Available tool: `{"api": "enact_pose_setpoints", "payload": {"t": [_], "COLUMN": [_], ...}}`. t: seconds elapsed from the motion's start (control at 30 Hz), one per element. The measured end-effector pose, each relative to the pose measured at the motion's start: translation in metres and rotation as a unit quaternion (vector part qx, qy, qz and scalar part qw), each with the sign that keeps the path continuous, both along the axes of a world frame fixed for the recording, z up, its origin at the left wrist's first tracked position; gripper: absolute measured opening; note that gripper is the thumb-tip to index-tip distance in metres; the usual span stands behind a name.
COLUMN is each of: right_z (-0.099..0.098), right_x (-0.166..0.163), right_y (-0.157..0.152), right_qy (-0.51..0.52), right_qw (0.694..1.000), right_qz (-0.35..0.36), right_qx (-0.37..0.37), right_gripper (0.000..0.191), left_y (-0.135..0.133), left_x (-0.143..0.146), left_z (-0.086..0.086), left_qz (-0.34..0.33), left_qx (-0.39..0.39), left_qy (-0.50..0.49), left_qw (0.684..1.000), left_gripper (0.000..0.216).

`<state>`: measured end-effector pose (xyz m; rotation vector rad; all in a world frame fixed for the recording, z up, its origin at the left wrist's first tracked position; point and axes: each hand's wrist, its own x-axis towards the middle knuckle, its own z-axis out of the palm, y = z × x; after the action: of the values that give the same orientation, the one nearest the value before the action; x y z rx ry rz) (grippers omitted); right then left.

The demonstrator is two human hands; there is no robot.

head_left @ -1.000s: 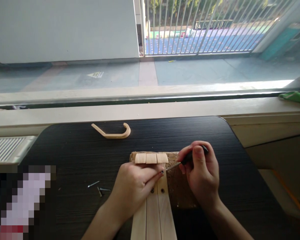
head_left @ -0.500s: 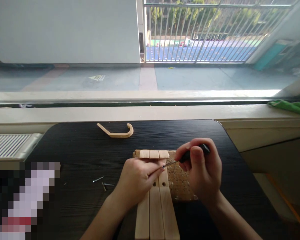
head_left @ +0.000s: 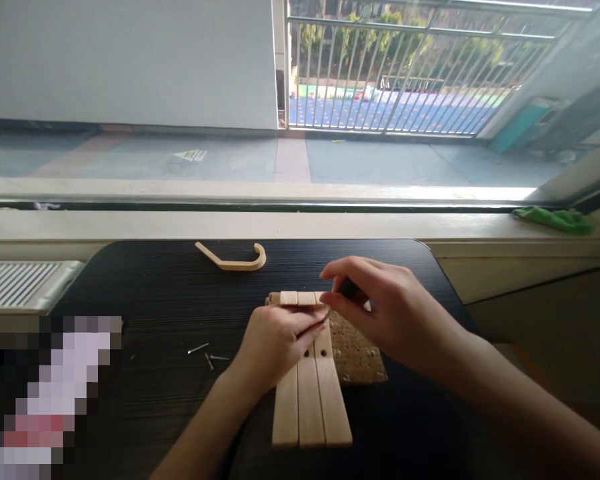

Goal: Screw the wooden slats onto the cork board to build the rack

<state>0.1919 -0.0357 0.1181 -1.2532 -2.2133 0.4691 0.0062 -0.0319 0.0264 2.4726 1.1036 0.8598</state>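
A piece made of three pale wooden slats (head_left: 311, 400) lies lengthwise on the black table (head_left: 145, 313), its far end over a brown perforated board (head_left: 357, 357). My left hand (head_left: 275, 343) rests on the slats, fingers pinched at a screw beside the screw holes. Over the slats' far end, my right hand (head_left: 375, 307) is closed round a small black-handled screwdriver (head_left: 349, 288), whose thin shaft slants down to my left fingertips.
A curved wooden hook piece (head_left: 235, 259) lies at the table's far edge. Several loose screws (head_left: 206, 355) lie left of my left hand. A pixelated patch covers the lower left corner. A vent grille (head_left: 15, 283) sits left, a green cloth (head_left: 555, 219) on the windowsill.
My right hand has swung left and up over the slats' far end, tilting the screwdriver steeper. My left hand has stayed on the slats. The view has drawn back, showing the slats' near end.
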Motion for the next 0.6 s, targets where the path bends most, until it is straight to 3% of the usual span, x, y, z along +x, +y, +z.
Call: {"api": "enact_pose_setpoints", "payload": {"t": [0.2,0.4,0.6], "right_z": [0.039,0.051,0.056], "right_x": [-0.006,-0.01,-0.012], "right_y": [0.002,0.009,0.009], "right_qy": [-0.211,-0.244,-0.271], "right_qw": [0.97,0.955,0.95], "right_qz": [0.115,0.162,0.138], "right_qx": [-0.041,-0.04,-0.069], "right_gripper": [0.017,0.017,0.009], "left_y": [-0.001,-0.001,0.0], "left_x": [-0.001,-0.002,-0.002], "left_z": [0.006,0.006,0.005], "left_qz": [0.0,-0.001,-0.002], "left_qx": [-0.018,-0.02,-0.015], "left_qy": [0.003,0.016,0.022], "left_qw": [1.0,1.0,1.0], "left_gripper": [0.017,0.014,0.014]}}
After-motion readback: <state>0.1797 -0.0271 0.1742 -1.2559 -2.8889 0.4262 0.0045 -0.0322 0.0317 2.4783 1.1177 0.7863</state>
